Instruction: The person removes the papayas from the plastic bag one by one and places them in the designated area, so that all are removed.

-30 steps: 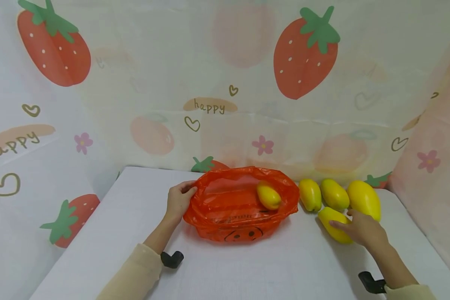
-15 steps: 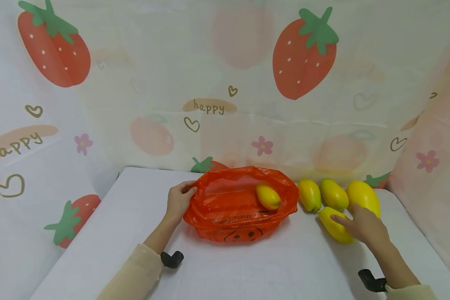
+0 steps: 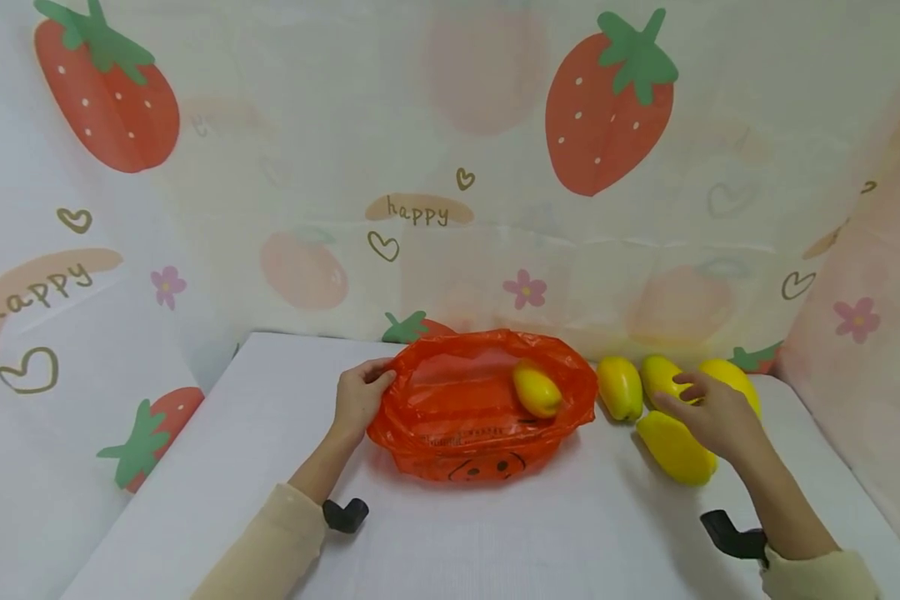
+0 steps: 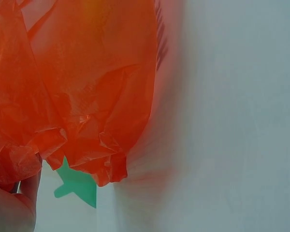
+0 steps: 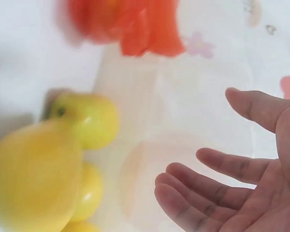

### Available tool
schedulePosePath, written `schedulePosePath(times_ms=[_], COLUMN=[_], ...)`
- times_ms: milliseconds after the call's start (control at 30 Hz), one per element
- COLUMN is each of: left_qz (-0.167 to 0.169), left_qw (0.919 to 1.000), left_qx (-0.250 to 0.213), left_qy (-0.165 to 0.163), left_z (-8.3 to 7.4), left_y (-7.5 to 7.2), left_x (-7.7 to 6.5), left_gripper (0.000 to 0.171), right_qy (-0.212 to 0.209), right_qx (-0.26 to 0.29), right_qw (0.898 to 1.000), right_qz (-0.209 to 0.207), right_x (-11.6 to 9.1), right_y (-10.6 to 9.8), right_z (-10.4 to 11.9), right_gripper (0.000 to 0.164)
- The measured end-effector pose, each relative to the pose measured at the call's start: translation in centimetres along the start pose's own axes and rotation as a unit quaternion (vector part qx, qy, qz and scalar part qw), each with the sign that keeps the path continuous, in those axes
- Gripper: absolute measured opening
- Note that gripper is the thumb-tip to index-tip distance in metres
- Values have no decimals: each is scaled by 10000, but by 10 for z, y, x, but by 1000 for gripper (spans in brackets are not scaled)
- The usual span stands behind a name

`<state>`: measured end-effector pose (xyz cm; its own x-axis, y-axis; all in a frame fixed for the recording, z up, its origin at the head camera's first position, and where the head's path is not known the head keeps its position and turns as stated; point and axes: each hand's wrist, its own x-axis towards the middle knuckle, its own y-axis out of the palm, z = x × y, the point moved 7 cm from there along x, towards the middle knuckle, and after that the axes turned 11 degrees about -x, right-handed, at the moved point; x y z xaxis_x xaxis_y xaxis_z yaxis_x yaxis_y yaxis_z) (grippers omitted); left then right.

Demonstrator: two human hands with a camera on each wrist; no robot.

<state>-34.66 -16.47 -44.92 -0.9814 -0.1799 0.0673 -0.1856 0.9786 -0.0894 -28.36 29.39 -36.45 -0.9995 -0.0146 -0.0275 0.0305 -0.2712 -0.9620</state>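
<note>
My left hand (image 3: 357, 403) pinches the left rim of a red plastic bag (image 3: 435, 408), which stands with its mouth spread wide. One yellow mango (image 3: 537, 392) lies inside, toward the right end. In the left wrist view the thumb side of the hand (image 4: 12, 208) shows at the crumpled bag edge (image 4: 101, 159). My right hand (image 3: 720, 417) hovers over the mangoes at right, fingers parted, holding nothing. Nearest below it lies a yellow mango (image 3: 675, 452). Behind are two greenish-yellow mangoes (image 3: 619, 389) and a larger yellow one (image 3: 731, 379), partly hidden by the hand.
A white table (image 3: 510, 533) bears everything. Patterned sheets (image 3: 330, 150) with strawberries and "happy" lettering wall off the back and both sides. Black camera mounts (image 3: 345, 516) stick out from both wrists.
My right hand has lifted off the near mango and shifted up and a little left, its fingers now over the back ones. The left hand keeps its pinch on the bag.
</note>
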Motion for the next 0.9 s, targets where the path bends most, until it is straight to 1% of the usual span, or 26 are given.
schedulePosePath(times_ms=[200, 367, 533, 667, 767, 900], left_qz=[-6, -10, -11, -1, -7, 19], left_qw=[10000, 10000, 10000, 10000, 10000, 10000], left_qx=[4, 36, 24, -3, -3, -25], left_qy=[-44, -54, -35, -40, -33, -76], left_z=[1, 0, 0, -1, -2, -2], left_y=[-2, -2, -2, -1, -1, 0], left_x=[2, 1, 1, 0, 0, 0], left_gripper=[28, 28, 28, 29, 29, 29], right_qy=[-237, -380, -412, -501, -608, -717], right_qx=[309, 530, 566, 564, 604, 674], right_qw=[9992, 9979, 9974, 9970, 9961, 9948], right_qz=[13, 36, 185, 172, 226, 276], right_x=[8, 15, 23, 32, 37, 42], right_y=[-7, -7, -7, -7, -3, 0], right_z=[27, 47, 66, 79, 89, 100], right_gripper=[73, 69, 70, 64, 60, 59])
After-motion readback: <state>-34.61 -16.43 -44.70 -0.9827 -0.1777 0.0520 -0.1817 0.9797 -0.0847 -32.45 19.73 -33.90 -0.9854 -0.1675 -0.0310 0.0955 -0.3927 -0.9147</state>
